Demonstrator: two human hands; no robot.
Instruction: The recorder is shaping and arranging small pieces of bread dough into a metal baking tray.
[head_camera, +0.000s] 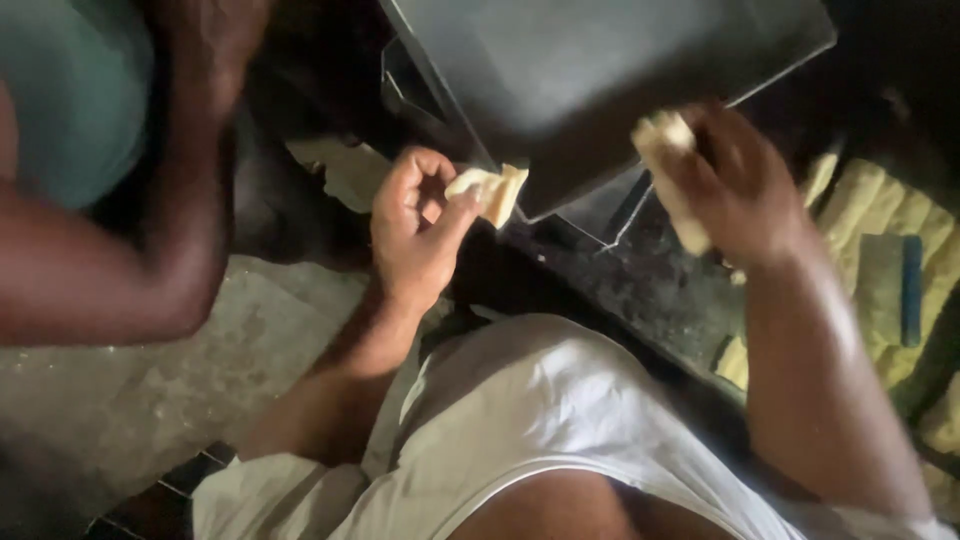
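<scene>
2 pale pieces: left hand (415, 225) pinches 1 folded piece (490, 190), right hand (735, 185) grips 1 strip (668, 150).

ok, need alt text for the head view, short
Seen from above, a person's left hand pinches a small pale folded piece while the right hand grips a larger pale lump, both at the edge of a dark metal tray. Another person's arm shows at left.
</scene>
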